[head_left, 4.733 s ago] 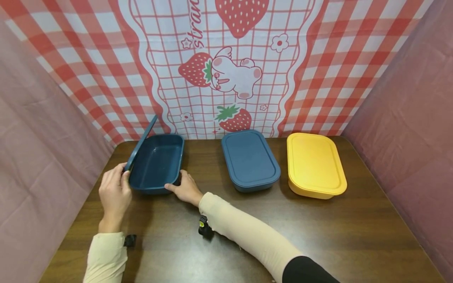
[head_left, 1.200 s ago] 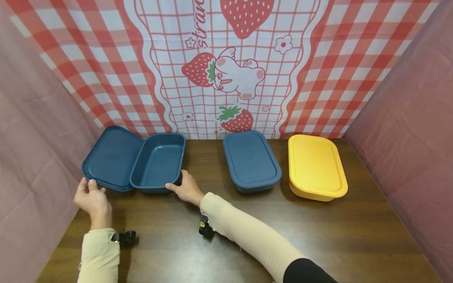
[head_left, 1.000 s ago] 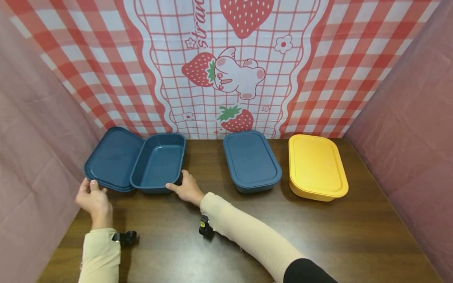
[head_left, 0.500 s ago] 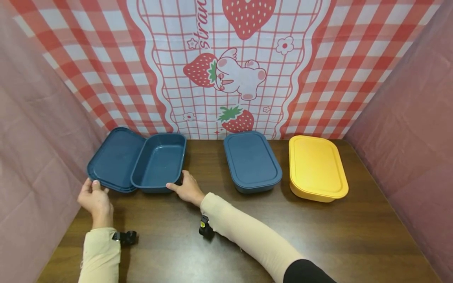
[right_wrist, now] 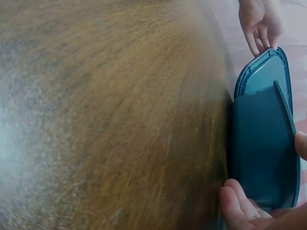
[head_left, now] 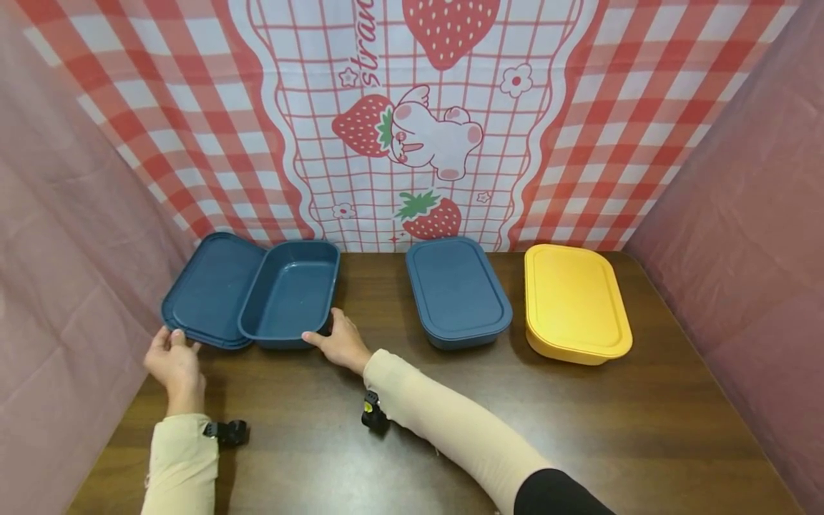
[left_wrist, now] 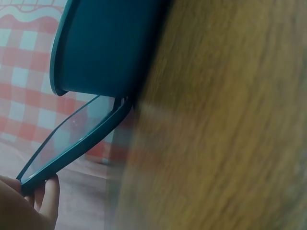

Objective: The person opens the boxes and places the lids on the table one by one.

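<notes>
On the left of the table is an uncovered blue food storage box (head_left: 292, 293), its inside bare. Its blue lid (head_left: 215, 290) leans beside it with the underside up; in the left wrist view the lid (left_wrist: 72, 148) slopes from the table by the box up to my hand. My left hand (head_left: 175, 365) pinches the lid's near left corner between thumb and fingers. My right hand (head_left: 341, 343) grips the box's near right corner, thumb on the rim and fingers round the side, as the right wrist view also shows on the box wall (right_wrist: 261, 148).
A lidded blue box (head_left: 458, 293) stands at the middle back of the wooden table (head_left: 412, 429), and a lidded yellow box (head_left: 576, 304) to its right. A checked strawberry cloth (head_left: 412, 129) hangs behind; pink cloth (head_left: 71, 250) hangs close by the left hand.
Since the oldest frame my left hand has swung the lid from nearly upright down to the left. Over the last second lid and left hand have crept slightly right. The right hand keeps its hold.
</notes>
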A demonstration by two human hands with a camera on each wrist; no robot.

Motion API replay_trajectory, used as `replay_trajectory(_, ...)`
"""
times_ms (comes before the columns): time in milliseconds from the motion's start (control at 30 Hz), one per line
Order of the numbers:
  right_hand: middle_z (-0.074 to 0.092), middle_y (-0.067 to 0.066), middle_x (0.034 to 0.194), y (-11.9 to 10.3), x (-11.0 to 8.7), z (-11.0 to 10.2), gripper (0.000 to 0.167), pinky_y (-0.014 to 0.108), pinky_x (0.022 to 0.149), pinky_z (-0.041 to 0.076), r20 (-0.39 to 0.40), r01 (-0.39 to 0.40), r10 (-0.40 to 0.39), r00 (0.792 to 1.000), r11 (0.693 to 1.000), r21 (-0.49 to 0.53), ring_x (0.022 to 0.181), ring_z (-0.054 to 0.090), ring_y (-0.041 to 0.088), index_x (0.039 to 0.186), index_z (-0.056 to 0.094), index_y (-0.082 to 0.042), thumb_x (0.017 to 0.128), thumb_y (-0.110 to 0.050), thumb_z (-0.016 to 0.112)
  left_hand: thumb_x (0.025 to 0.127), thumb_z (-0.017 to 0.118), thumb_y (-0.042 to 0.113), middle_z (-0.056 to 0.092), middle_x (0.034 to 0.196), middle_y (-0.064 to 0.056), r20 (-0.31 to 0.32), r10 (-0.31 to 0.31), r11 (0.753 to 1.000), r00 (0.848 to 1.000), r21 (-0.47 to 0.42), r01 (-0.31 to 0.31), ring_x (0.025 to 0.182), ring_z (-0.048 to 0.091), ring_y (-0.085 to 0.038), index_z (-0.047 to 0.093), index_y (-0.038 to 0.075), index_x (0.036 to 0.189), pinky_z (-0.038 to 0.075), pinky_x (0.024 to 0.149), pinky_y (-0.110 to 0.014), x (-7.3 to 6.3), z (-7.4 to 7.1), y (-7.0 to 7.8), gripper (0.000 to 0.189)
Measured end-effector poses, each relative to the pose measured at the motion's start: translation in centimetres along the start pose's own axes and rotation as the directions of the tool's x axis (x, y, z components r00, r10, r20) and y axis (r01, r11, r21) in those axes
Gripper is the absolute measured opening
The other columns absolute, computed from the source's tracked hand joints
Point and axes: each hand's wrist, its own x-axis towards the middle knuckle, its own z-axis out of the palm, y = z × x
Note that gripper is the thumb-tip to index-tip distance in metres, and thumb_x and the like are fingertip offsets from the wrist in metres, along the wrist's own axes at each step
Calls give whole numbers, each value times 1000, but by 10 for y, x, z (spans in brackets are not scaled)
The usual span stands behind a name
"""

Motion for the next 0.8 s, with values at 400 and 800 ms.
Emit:
replay_trajectory(400,55,22,134,0,0,-1,81,39,108,43,9,7,-7,1000,1000,-23,123,55,29,147,34,2,89,-40,69,100,45,5,49,96,8,-19,-1,996,1000,94,3,80,49,0,40,-3,145,45,62,-7,3,-8,-1,46)
replay_trajectory(800,48,22,144,0,-3,-5,81,41,112,39,16,-3,3,1000,1000,-19,133,48,31,148,33,2,89,-41,68,97,47,-1,53,71,19,-11,22,989,1000,147,-20,64,51,3,45,-7,141,43,60,-7,5,-11,-2,45)
